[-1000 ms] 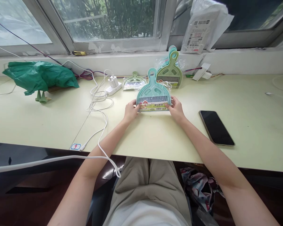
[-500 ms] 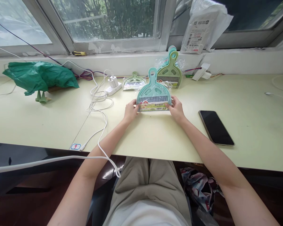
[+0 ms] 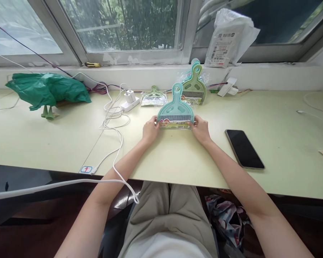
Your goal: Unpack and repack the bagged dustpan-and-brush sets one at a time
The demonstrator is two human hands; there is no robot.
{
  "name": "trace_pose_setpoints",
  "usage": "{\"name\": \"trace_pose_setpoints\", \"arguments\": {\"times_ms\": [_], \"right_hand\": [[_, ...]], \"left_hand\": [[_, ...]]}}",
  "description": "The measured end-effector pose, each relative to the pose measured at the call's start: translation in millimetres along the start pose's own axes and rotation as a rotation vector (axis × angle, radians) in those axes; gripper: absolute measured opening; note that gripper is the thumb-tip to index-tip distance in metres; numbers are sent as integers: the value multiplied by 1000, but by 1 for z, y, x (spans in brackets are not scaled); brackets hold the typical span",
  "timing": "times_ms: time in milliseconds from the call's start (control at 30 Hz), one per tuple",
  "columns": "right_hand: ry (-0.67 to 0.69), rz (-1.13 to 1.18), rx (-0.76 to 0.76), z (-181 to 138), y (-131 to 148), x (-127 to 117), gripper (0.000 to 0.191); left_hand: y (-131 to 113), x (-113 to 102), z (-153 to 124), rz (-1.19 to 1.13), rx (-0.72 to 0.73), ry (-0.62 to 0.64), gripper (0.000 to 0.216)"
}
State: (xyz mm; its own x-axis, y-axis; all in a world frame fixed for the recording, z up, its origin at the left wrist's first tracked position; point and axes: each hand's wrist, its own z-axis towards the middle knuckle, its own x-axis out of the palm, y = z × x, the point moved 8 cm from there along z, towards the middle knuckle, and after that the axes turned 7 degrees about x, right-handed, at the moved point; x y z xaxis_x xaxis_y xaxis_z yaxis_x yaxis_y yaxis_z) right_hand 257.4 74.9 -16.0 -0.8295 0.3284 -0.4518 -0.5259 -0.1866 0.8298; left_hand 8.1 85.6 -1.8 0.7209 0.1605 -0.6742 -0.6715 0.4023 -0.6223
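A teal mini dustpan-and-brush set [image 3: 175, 107] with a printed label strip along its lower edge rests on the pale yellow table [image 3: 177, 157], handle pointing away from me. My left hand [image 3: 150, 129] grips its lower left corner and my right hand [image 3: 200, 129] grips its lower right corner. Just behind it, several wrapped green and teal sets [image 3: 193, 84] lean in a stack near the window ledge. One more wrapped green set [image 3: 153, 97] lies flat to the left of that stack.
A black phone [image 3: 244, 148] lies face up to the right. White charger and cables [image 3: 115, 118] trail off the front edge at left. A green plastic bag [image 3: 47, 89] sits far left. A white parcel bag [image 3: 226, 39] stands on the sill.
The set, held in both hands, has tipped back and lowered so it now lies flatter on the table. The view has shifted slightly.
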Motion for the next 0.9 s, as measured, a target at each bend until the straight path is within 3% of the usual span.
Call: {"name": "trace_pose_setpoints", "arguments": {"times_ms": [300,533,900], "right_hand": [[-139,-78,49,19,-30,-24,25],[-279,-345,123,52,-53,-43,24],[-458,-476,267,97,-74,-63,31]], "left_hand": [[2,-3,0,-11,-18,12,35],[8,-2,0,23,-40,56,28],[8,3,0,125,-14,153,25]]}}
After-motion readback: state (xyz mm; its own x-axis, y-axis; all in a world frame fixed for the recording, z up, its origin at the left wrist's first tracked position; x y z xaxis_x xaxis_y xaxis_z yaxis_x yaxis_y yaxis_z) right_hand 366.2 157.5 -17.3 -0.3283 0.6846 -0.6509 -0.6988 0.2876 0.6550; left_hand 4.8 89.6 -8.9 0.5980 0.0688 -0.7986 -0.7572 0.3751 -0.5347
